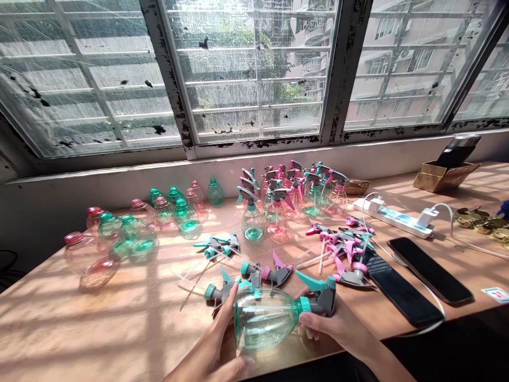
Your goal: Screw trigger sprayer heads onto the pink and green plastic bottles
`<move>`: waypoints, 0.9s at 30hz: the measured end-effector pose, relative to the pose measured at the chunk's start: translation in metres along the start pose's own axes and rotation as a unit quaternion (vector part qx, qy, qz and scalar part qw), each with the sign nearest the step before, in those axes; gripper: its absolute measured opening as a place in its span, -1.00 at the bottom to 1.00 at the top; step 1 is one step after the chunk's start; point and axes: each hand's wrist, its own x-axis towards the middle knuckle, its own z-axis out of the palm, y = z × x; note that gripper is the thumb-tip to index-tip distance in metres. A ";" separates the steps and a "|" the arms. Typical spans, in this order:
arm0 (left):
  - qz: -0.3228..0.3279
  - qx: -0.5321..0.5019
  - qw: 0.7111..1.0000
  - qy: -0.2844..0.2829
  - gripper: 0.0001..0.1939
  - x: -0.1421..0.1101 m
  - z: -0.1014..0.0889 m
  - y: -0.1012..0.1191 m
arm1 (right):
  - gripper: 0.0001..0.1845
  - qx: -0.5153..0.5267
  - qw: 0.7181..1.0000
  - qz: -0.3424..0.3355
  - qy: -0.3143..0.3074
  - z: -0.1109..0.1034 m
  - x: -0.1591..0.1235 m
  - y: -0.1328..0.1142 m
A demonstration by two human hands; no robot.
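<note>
A clear green spray bottle lies sideways between my hands, low over the front of the table. My left hand cups its base end, with the fingers partly hidden behind it. At the neck, my right hand grips the teal collar of the grey and teal spray head. A thin tube shows inside the bottle. Just beyond lie loose spray heads, one with a pink trigger and one with a teal collar. More teal spray heads rest farther back.
Bottles without heads, green and pink, stand on the left. Fitted spray bottles cluster by the window wall. Pink spray heads, two phones, a power strip and a cardboard box occupy the right.
</note>
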 end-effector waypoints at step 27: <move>-0.013 -0.029 0.999 -0.001 -0.07 0.000 -0.002 0.014 | -0.43 -0.005 1.000 -0.003 0.011 0.000 -0.001 -0.003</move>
